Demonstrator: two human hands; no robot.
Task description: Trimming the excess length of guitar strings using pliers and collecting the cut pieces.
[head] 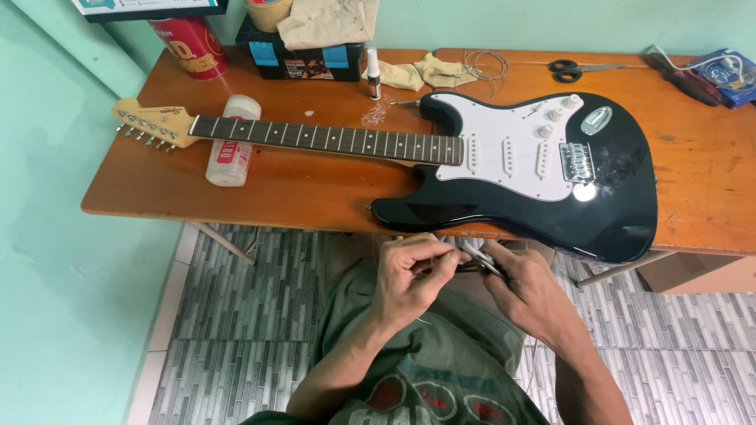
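Note:
A black electric guitar (543,212) with a white pickguard lies flat on the wooden table (299,185), its neck (331,140) running left to a pale headstock (153,122); no strings show on it. Below the table's front edge, over my lap, my left hand (409,275) pinches a thin wire (442,260) between its fingertips. My right hand (531,293) grips a small metal plier-like tool (480,258) whose tip points at the left hand's fingers. Both hands are close together, just under the guitar's body.
A white bottle (231,151) lies under the neck. At the back stand a red can (191,43), a black box (303,57), a small vial (373,75), a cloth (429,72), coiled wire (484,63), scissors (579,69) and a blue packet (728,75). A cardboard box (693,271) sits at right.

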